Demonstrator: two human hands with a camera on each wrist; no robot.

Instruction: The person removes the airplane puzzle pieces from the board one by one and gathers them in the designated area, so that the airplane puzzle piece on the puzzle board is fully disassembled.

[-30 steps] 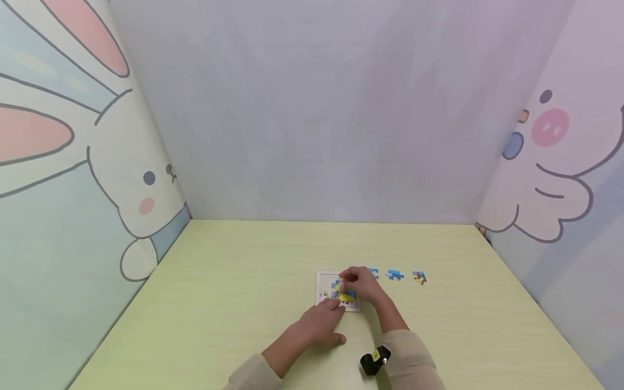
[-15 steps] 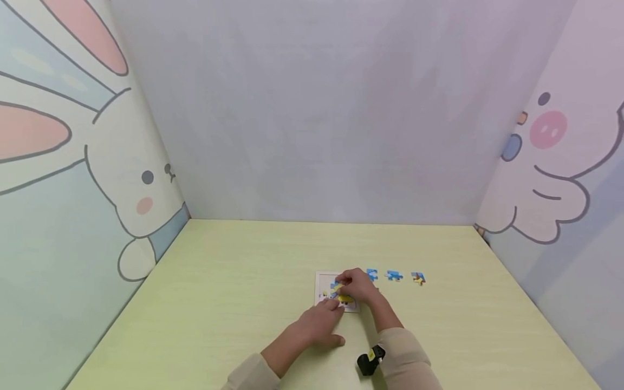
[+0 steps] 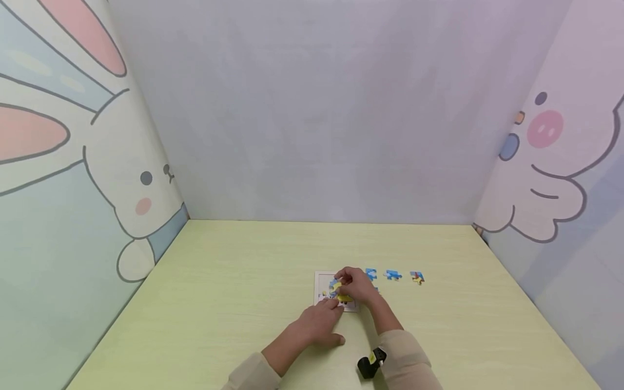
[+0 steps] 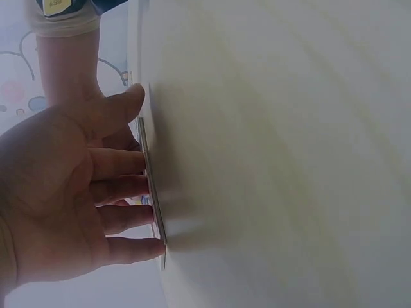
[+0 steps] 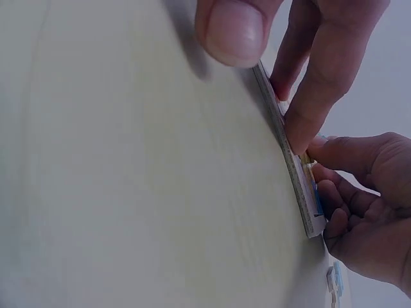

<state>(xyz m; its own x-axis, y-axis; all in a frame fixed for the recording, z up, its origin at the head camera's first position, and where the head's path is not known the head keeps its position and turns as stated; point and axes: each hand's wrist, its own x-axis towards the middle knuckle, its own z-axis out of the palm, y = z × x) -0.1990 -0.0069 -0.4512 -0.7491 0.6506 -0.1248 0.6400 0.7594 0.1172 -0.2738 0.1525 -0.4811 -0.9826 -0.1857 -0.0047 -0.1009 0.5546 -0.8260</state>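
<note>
On the tabletop (image 3: 253, 281) lies a puzzle frame (image 3: 316, 287). The left hand (image 3: 319, 325), fingers straight, rests on its near edge; the right hand (image 3: 358, 284) pinches a puzzle piece (image 3: 337, 286) within it. Loose pieces (image 3: 393, 275) lie right of the frame. Dark print on the wrist camera's yellow label (image 4: 58, 6) is illegible.
</note>
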